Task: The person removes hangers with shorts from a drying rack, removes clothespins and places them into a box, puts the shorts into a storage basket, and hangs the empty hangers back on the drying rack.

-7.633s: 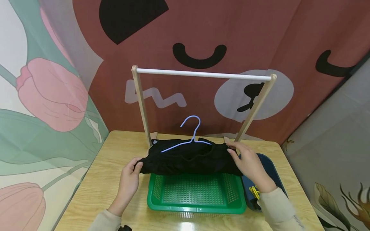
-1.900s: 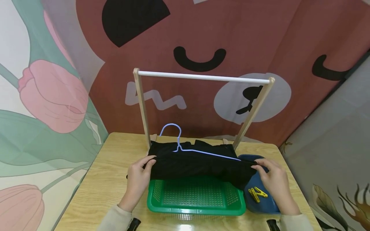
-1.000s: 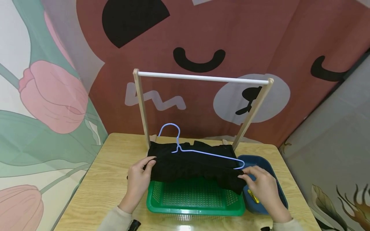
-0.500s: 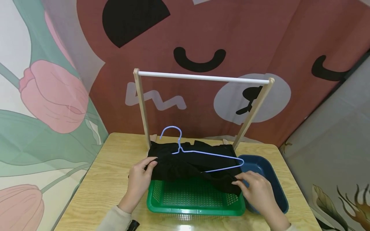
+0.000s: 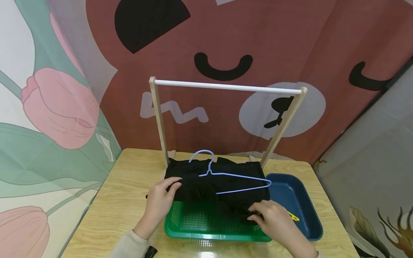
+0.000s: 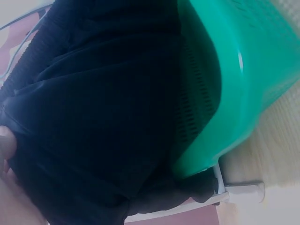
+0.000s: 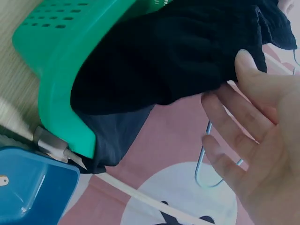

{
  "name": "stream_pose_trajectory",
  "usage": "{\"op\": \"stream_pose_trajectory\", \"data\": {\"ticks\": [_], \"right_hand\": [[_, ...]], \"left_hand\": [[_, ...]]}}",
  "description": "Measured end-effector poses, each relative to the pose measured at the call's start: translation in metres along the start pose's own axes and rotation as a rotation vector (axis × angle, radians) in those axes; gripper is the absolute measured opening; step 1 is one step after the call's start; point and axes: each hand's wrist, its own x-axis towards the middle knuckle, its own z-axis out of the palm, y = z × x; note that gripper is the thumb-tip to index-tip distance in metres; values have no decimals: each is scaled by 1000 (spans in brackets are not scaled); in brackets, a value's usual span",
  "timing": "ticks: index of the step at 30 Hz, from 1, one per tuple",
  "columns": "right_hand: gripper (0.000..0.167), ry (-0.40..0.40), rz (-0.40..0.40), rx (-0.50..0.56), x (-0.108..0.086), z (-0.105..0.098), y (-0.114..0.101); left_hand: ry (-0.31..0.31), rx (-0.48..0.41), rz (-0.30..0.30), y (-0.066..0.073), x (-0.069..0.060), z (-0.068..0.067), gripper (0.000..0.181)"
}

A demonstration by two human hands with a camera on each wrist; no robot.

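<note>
A black garment [image 5: 193, 188] with a gathered elastic edge, plain in the left wrist view, lies over the back of a green basket [image 5: 219, 237]. My left hand [image 5: 160, 202] pinches its left end between thumb and fingers. Lower and to the right, my right hand [image 5: 274, 218] pinches the garment's near edge; the right wrist view has the thumb above the black cloth [image 7: 154, 65] and the fingers below. A lavender hanger [image 5: 209, 170] lies partly in the garment, hook toward the back. Its right end is bare, while its left end is hidden under cloth.
Behind the garment stands a rack with a white bar [image 5: 226, 86] and wooden posts [image 5: 158, 122]. A blue tray [image 5: 300, 204] sits right of the basket, with a yellow clothespin [image 5: 293, 217] partly behind my right hand. A printed curtain [image 5: 219, 36] hangs behind the table.
My right hand has moved left and toward me, drawing the cloth edge off the hanger's right end. The hanger's hook has shifted slightly right and lower. My left hand still pinches the garment.
</note>
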Motion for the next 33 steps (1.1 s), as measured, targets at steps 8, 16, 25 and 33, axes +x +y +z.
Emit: {"op": "stream_pose_trajectory", "data": {"ticks": [8, 16, 25, 33], "right_hand": [[16, -118, -29, 35, -1, 5, -3], [14, -125, -43, 20, -3, 8, -4], [10, -102, -73, 32, -11, 7, -1], [17, -10, -131, 36, -10, 1, -3]], "left_hand": [[-31, -15, -27, 4, 0, 2, 14], [-50, -21, -39, 7, 0, 3, 15], [-55, -34, -47, 6, 0, 5, 15], [-70, -39, -52, 6, 0, 6, 16]]}}
